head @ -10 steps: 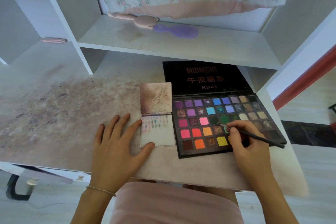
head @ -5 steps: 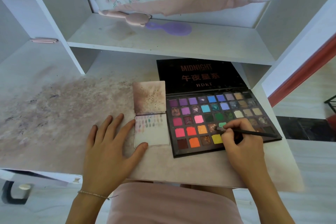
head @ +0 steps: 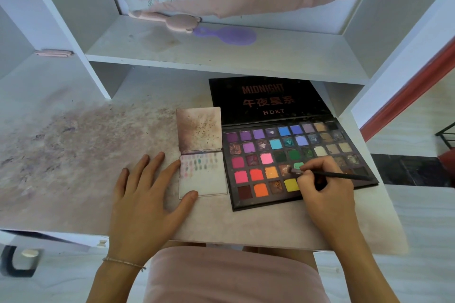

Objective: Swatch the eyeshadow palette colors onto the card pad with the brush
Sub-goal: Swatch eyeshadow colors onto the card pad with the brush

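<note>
I saw the thin black-handled brush (head: 330, 174) pinched in my right hand (head: 325, 189), its bristle tip touching the brownish shimmer pan beside the mint one in the open black eyeshadow palette (head: 290, 162), which lay on the right part of the stained pale tabletop (head: 73, 155). Just left of the palette lay the small white card pad (head: 203, 174), flipped open, with rows of faint colour dabs along its far edge. My left hand (head: 147, 199) lay flat with fingers spread, thumb touching the pad's near left corner. On the far shelf (head: 270, 54) lay a purple hairbrush (head: 226, 35).
</note>
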`<action>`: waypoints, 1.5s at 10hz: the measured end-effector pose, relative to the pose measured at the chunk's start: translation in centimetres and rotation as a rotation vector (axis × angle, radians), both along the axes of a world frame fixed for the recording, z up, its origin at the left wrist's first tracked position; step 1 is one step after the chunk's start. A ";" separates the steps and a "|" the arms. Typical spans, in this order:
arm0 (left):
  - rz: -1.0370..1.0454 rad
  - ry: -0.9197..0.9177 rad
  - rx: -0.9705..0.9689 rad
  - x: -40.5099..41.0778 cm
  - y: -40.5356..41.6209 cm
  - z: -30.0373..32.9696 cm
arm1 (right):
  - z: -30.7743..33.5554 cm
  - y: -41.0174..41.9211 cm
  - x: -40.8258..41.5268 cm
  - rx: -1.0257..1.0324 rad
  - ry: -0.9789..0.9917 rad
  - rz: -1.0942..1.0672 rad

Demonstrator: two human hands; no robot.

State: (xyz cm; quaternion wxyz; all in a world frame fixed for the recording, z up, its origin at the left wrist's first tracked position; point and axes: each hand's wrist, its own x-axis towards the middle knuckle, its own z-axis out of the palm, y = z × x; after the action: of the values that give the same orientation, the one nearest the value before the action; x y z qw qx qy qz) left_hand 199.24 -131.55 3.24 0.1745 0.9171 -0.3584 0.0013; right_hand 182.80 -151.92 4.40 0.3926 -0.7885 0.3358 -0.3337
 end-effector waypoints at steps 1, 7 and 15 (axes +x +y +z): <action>-0.002 -0.006 0.000 0.0 0.0 0.0 | 0.1 0.1 -0.2 0.016 -0.046 0.004; -0.007 -0.013 0.017 0.1 0.0 -0.1 | 0.4 6.6 6.2 0.076 -0.097 0.325; -0.009 -0.053 0.017 0.1 0.1 -0.4 | 0.0 7.3 7.6 -0.023 0.132 0.307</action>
State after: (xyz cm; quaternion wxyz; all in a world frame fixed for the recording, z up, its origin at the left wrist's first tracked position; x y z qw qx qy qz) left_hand 199.39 -131.45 2.82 0.1570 0.9166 -0.3671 0.0215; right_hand 190.42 -144.61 4.45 0.4069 -0.8552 0.2328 -0.2212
